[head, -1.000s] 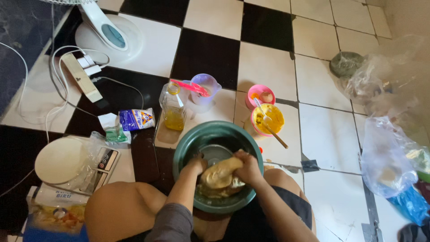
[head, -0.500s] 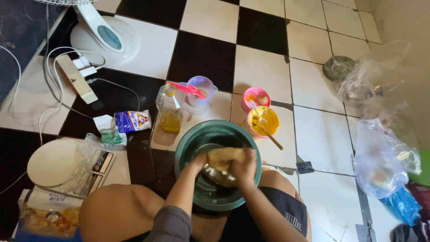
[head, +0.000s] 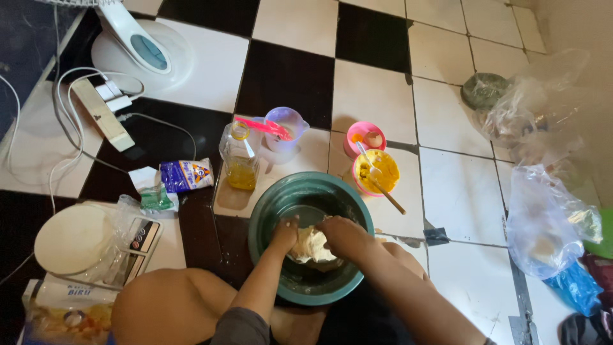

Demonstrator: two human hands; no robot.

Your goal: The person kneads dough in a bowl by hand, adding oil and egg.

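both hands in the green bowl [head: 268, 217] on the floor, working the dough [head: 311, 245], which sits low in the bowl's middle, between the knees. to knead well imo: press w/ the heel, fold the edge back over, keep the bowl steady so it doesn't slide on the tile. left hand [head: 285, 234] is curled at the dough's left side, fingers bent in & touching it, a narrow grip. right hand [head: 345, 235] lies over the dough's right part, closed down on it; can't tell how deep the fingers go. just past the bowl: oil bottle [head: 239, 156], clear jug [head: 285, 128], yellow bowl [head: 377, 171] w/ a spoon in it, pink bowl [head: 365, 135]. scale [head: 83, 243] to the left.
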